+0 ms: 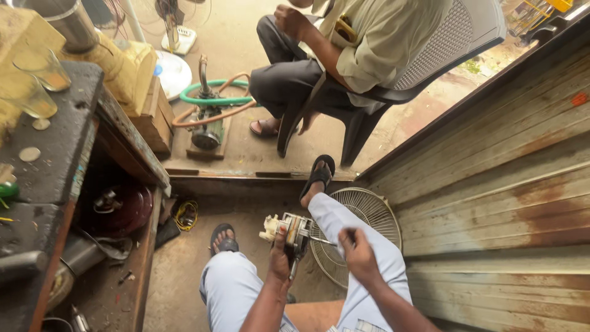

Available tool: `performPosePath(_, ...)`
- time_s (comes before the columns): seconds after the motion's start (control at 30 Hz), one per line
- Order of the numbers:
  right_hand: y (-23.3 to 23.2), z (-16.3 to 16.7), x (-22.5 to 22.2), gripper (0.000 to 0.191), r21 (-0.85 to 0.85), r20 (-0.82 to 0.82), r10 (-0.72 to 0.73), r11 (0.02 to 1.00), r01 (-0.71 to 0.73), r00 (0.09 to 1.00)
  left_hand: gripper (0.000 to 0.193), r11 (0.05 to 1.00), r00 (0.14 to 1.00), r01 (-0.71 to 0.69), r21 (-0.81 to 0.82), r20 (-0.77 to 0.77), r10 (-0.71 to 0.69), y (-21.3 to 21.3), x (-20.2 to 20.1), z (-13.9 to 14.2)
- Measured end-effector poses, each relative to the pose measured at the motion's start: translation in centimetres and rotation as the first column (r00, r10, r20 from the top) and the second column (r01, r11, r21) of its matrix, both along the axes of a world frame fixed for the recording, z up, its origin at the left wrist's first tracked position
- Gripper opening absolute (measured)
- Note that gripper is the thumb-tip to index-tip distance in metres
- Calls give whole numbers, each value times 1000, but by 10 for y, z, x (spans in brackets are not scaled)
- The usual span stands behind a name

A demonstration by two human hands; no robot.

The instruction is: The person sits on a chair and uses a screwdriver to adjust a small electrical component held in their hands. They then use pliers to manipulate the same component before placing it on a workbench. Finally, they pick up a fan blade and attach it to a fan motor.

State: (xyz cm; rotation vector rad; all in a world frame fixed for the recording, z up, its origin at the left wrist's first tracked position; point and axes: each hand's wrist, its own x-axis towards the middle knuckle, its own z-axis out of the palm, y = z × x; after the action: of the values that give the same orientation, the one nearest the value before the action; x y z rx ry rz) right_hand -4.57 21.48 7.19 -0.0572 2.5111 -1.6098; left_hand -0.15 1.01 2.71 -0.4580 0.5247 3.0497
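Head view, looking down at a seated person's lap and legs in pale trousers, with sandalled feet on a dusty concrete floor (184, 270).

The left hand (280, 255) is wrapped around a small electric fan motor (294, 232), fingers curled shut on its body so that it sits steady above the knees with its thin shaft pointing to the right. Held this way, the motor's end faces the other hand. The right hand (358, 253) is closed in a pinch around a slim tool (326, 241), probably a screwdriver, whose tip meets the motor's side; the exact contact is too small to make out.

Just behind the motor, a round wire fan guard (369, 212) leans against the rusted corrugated metal wall (504, 184) on the right, propped on edge beside the person's outstretched right leg, within easy reach.

On the left, a dark, grimy bench (52, 160) carries drinking glasses (37, 77) near its far edge and a few coins (29, 154) toward the middle. Under its near edge, shelves hold a dark red round casing and loose parts.

Beyond a step, another person (350, 49) sits in a grey plastic chair (442, 43), forearms resting on their thighs. Near that person's feet, a small water pump (208, 126) with a coiled green hose (215, 98) stands on a wooden board.
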Motion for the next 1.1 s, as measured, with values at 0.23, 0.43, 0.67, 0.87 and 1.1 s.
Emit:
performPosePath(0.23,-27,92,-36,62,-815,50,149,578,-46,988,52,999,999,-45,-19,-2,45,4,7,-9)
performPosePath(0.43,-45,153,5,37,-41,-501,365,895,-443,784,52,999,999,-31,8,39,31,1,-1,1)
performPosePath(0.67,-34,76,30,36,329,-558,280,939,-102,781,56,997,999,-32,67,41,30,1,0,-5)
performPosePath(0.87,3,6,36,30,-70,117,28,997,-20,993,53,997,1000,-20,72,22,19,7,1,-5)
performPosePath(1.1,6,-25,40,42,-67,159,88,995,-78,983,52,996,997,10,94,79,-18,13,6,-6)
